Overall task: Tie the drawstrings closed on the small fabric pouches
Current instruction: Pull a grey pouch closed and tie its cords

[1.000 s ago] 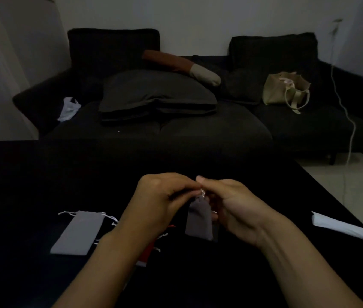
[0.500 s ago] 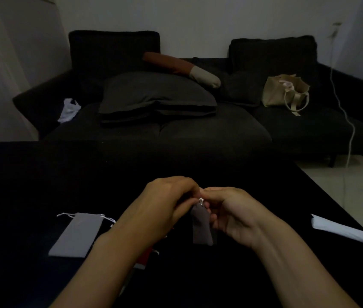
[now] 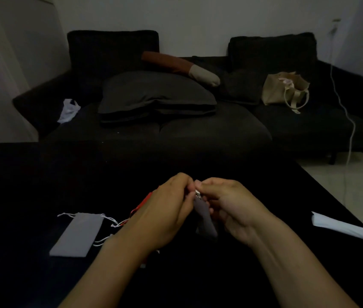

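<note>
A small grey pouch [image 3: 205, 218] hangs between my two hands above the black table [image 3: 31, 174]. My left hand [image 3: 167, 210] and my right hand [image 3: 231, 207] both pinch its white drawstring [image 3: 197, 193] at the gathered mouth, fingertips nearly touching. A second grey pouch [image 3: 77, 234] lies flat on the table to the left, its white strings spread loose at both sides. A red pouch [image 3: 141, 205] lies mostly hidden under my left hand and forearm.
A folded white paper [image 3: 340, 225] lies near the table's right edge. Behind the table stands a dark sofa [image 3: 198, 130] with a grey cushion [image 3: 156, 94], a beige tote bag [image 3: 285, 90] and a white plastic bag [image 3: 68, 110]. A white cable [image 3: 349, 121] hangs at the right.
The pouch's mouth is drawn tighter and the pouch has tilted between my hands. Both hands stay pinched together at the string, shifted only slightly.
</note>
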